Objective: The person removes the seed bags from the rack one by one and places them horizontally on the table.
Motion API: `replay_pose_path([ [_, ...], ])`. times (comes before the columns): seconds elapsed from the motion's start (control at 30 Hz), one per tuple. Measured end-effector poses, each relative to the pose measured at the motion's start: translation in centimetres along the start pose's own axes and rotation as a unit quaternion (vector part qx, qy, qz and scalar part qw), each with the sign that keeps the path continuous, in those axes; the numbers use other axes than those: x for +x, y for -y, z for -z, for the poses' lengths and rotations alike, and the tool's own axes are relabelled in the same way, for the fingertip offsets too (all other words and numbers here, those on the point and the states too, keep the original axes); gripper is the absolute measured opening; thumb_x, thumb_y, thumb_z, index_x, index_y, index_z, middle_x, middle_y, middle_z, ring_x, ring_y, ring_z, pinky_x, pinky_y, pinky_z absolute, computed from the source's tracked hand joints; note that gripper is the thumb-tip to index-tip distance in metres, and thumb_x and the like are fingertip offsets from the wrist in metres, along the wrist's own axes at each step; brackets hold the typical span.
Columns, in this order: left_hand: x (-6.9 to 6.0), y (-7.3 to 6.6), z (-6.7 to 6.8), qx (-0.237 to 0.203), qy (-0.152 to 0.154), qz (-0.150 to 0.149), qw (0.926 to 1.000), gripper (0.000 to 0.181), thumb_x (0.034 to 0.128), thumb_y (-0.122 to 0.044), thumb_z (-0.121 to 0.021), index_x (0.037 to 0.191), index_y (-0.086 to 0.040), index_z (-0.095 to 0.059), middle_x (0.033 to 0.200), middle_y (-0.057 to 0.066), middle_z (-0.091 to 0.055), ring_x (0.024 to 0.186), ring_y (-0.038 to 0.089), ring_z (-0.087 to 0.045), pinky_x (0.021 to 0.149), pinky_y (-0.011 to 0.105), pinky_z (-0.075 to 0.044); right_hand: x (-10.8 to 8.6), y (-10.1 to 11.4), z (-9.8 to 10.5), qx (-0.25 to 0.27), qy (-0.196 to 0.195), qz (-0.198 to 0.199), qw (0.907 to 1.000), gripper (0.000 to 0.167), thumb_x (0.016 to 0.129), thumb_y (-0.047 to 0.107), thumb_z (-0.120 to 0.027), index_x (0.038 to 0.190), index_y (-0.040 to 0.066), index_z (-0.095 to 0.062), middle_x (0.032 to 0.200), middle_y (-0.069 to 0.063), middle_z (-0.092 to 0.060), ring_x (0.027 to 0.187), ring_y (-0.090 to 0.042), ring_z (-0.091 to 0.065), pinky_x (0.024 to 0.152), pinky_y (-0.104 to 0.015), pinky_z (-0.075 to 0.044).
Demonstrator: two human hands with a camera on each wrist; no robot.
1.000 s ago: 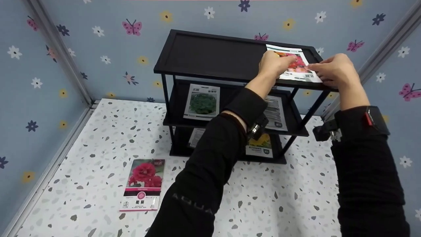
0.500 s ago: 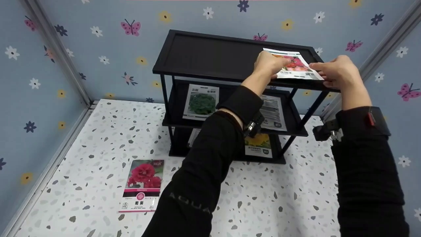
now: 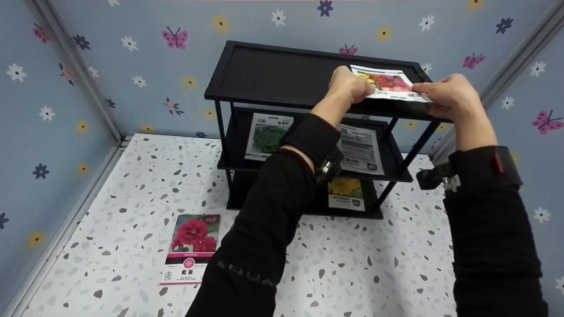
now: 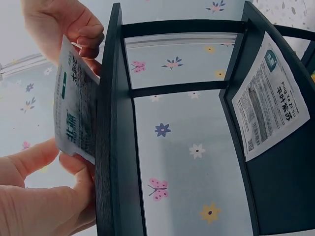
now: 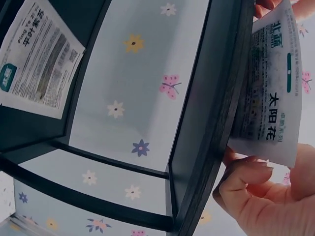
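A seed packet (image 3: 387,83) with red, pink and yellow flowers sits at the right end of the rack's black top shelf (image 3: 282,70). Its near edge sticks out past the shelf's front, and the wrist views show its printed back (image 4: 76,103). My left hand (image 3: 348,88) pinches the near left corner between thumb and curled fingers. At the near right corner, my right hand (image 3: 451,94) grips the packet, thumb on top and fingers below; the right wrist view shows that thumb and those fingers (image 5: 246,182) at the packet's edge.
On the middle shelf lie a green-leaf packet (image 3: 266,136) and a packet with its text side up (image 3: 361,149). A yellow-flower packet (image 3: 346,193) is on the bottom shelf. A hollyhock-like pink flower packet (image 3: 191,246) lies on the speckled floor, left of my sleeve.
My left hand has slid left from the packet's face to its near left corner. The packet's near edge now appears slightly raised. My right hand has hardly moved.
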State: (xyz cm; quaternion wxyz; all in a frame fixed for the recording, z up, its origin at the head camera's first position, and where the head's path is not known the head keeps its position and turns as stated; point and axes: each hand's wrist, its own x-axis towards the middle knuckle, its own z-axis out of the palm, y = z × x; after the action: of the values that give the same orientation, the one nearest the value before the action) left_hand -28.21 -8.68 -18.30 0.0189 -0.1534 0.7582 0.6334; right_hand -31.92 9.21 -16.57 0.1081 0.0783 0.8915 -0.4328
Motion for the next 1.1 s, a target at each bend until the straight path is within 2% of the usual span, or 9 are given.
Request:
replay_pose_path([
  [0.1, -0.2, 0.5, 0.7, -0.041, 0.013, -0.014, 0.999, 0.034, 0.078, -0.003, -0.066, 0.109, -0.003, -0.053, 0.08, 0.003, -0.05, 0.049, 0.012, -0.036, 0.045, 0.022, -0.032, -0.2, -0.1, -0.1, 0.029, 0.022, 0.017, 0.9992, 0.032, 0.078, 0.034, -0.065, 0.093, 0.008, -0.052, 0.064, 0.004, -0.053, 0.05, -0.005, -0.049, 0.045, -0.018, -0.042],
  [0.17, -0.4, 0.7, 1.2, -0.08, 0.021, -0.014, 0.9965, 0.041, 0.0778, -0.002, -0.066, 0.116, -0.002, -0.05, 0.084, 0.004, -0.052, 0.055, 0.012, -0.046, 0.049, 0.019, -0.04, -0.5, -0.2, -0.2, 0.046, 0.035, 0.03, 0.9979, 0.027, 0.078, 0.033, -0.066, 0.088, 0.009, -0.057, 0.06, 0.004, -0.052, 0.048, -0.005, -0.046, 0.044, -0.018, -0.04],
  [0.3, -1.2, 1.4, 2.4, -0.162, 0.045, -0.019, 0.9855, 0.042, 0.0784, 0.002, -0.064, 0.117, 0.003, -0.047, 0.091, 0.009, -0.055, 0.068, 0.015, -0.057, 0.058, 0.018, -0.049, -1.2, -0.3, -0.6, 0.095, 0.057, 0.058, 0.9922, 0.021, 0.078, 0.03, -0.067, 0.082, 0.01, -0.062, 0.062, 0.002, -0.055, 0.049, -0.006, -0.047, 0.046, -0.018, -0.042],
  [0.4, -1.9, 2.1, 3.1, -0.21, 0.069, -0.033, 0.9748, 0.036, 0.08, 0.003, -0.061, 0.113, 0.007, -0.049, 0.094, 0.012, -0.055, 0.071, 0.016, -0.058, 0.06, 0.019, -0.05, -1.9, -0.6, -1.1, 0.139, 0.071, 0.082, 0.9844, 0.027, 0.08, 0.027, -0.065, 0.091, 0.004, -0.059, 0.068, 0.0, -0.058, 0.055, -0.007, -0.053, 0.05, -0.018, -0.046],
  [0.57, -3.2, 3.6, 4.2, -0.219, 0.091, -0.068, 0.9692, 0.032, 0.0815, 0.001, -0.06, 0.112, 0.008, -0.051, 0.097, 0.013, -0.055, 0.076, 0.018, -0.059, 0.065, 0.022, -0.051, -3.4, -1.4, -2.3, 0.216, 0.088, 0.13, 0.9637, 0.033, 0.083, 0.022, -0.063, 0.101, -0.004, -0.052, 0.075, -0.007, -0.06, 0.059, -0.011, -0.056, 0.048, -0.019, -0.045],
  [0.7, -4.4, 5.0, 5.1, -0.206, 0.099, -0.103, 0.968, 0.026, 0.0812, 0.0, -0.061, 0.105, 0.008, -0.054, 0.096, 0.015, -0.056, 0.077, 0.021, -0.058, 0.067, 0.026, -0.051, -4.6, -2.2, -3.7, 0.275, 0.089, 0.168, 0.9426, 0.029, 0.081, 0.019, -0.065, 0.096, -0.004, -0.055, 0.078, -0.01, -0.061, 0.059, -0.013, -0.055, 0.047, -0.019, -0.044],
  [0.93, -6.3, 7.7, 6.4, -0.194, 0.115, -0.146, 0.9632, 0.02, 0.0815, 0.002, -0.06, 0.1, 0.009, -0.055, 0.085, 0.016, -0.06, 0.072, 0.021, -0.059, 0.066, 0.032, -0.052, -6.0, -4.3, -6.3, 0.343, 0.083, 0.246, 0.9026, 0.02, 0.08, 0.012, -0.065, 0.088, -0.006, -0.059, 0.081, -0.013, -0.061, 0.067, -0.017, -0.061, 0.057, -0.023, -0.051],
  [1.03, -6.9, 9.5, 6.7, -0.196, 0.122, -0.163, 0.9593, 0.017, 0.0813, 0.004, -0.059, 0.097, 0.009, -0.055, 0.081, 0.014, -0.059, 0.068, 0.02, -0.058, 0.065, 0.033, -0.052, -6.5, -5.3, -7.7, 0.337, 0.06, 0.282, 0.8961, 0.015, 0.081, 0.009, -0.064, 0.084, -0.004, -0.06, 0.07, -0.009, -0.06, 0.056, -0.012, -0.057, 0.048, -0.017, -0.047],
  [1.1, -7.2, 10.8, 6.9, -0.197, 0.124, -0.168, 0.9579, 0.016, 0.081, 0.004, -0.06, 0.095, 0.009, -0.055, 0.079, 0.012, -0.059, 0.067, 0.019, -0.057, 0.064, 0.033, -0.052, -6.9, -6.0, -8.7, 0.321, 0.039, 0.299, 0.898, 0.013, 0.081, 0.009, -0.064, 0.083, -0.003, -0.061, 0.063, -0.006, -0.057, 0.05, -0.009, -0.052, 0.043, -0.015, -0.043],
])
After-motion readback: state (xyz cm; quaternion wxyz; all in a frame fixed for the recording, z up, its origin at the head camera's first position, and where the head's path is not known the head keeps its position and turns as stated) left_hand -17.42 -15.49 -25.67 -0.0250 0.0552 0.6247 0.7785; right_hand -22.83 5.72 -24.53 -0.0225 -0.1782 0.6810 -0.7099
